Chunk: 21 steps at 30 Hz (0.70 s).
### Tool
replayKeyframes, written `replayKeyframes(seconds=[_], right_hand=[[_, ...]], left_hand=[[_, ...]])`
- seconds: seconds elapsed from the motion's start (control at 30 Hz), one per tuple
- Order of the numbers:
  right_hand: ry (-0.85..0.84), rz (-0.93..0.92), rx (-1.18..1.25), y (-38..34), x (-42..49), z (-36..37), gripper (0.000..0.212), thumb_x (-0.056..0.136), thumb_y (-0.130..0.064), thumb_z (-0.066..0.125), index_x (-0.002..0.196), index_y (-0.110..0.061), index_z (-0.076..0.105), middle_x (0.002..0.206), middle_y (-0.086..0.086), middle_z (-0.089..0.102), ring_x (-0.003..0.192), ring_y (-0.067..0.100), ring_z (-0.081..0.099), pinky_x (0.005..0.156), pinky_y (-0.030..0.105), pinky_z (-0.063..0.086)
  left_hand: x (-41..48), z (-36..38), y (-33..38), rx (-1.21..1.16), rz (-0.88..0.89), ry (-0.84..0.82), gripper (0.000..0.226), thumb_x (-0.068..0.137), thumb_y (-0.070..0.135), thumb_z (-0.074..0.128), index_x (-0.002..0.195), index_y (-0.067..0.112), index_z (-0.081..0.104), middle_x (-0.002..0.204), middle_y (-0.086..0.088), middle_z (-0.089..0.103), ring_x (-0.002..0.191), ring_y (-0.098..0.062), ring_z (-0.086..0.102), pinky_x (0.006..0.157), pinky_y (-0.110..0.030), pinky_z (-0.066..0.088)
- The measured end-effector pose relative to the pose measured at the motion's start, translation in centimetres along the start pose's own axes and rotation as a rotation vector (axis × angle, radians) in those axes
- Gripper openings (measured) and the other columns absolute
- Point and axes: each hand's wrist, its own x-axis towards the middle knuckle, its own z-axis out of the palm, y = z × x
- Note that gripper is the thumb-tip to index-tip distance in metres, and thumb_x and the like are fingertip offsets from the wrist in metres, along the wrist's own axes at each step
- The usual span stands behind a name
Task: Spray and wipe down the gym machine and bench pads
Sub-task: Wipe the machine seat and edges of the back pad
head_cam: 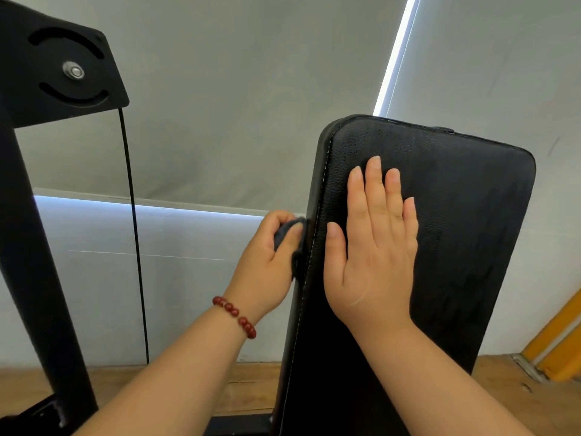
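Bracing the tilted bench pad (456, 215) with a flat, straight-fingered right hand (374, 247) on its face, seemingly to steady it, the person's left hand (267, 262) grips a bunched dark cloth (294, 243) against the pad's left side edge, apparently wiping beside the stitched seam.

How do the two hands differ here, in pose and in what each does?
The left hand curls round a dark cloth; the right hand lies flat with straight fingers and holds nothing. The left is at the side edge of the pad; the right rests on its front face. Only the left wrist wears a red bead bracelet. Both are at the same black pad.
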Motion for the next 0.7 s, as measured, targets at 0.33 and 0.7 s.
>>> replayKeyframes(seconds=[0.33,0.7], right_hand=[[0.008,-0.007,0.002,0.0,-0.3,0.1,0.056,0.102,-0.033,0.030,0.152,-0.011,0.021,0.160,0.005,0.016,0.150,0.021,0.010,0.122,0.042,0.008],[0.021,-0.046,0.004,0.3,-0.9,0.1,0.057,0.101,-0.032,0.036,0.151,-0.008,0.023,0.159,0.009,0.019,0.150,0.024,0.013,0.122,0.044,0.012]], left_hand=[[0.1,0.4,-0.4,-0.030,-0.032,-0.008,0.018,0.101,0.029,0.044,0.104,0.016,0.056,0.094,-0.009,0.066,0.074,-0.013,0.058,0.069,-0.036,0.052],[1.7,0.4,1.3,0.072,0.163,0.005,0.015,0.102,0.027,0.046,0.088,0.031,0.049,0.066,0.021,0.056,0.058,0.001,0.049,0.059,-0.020,0.041]])
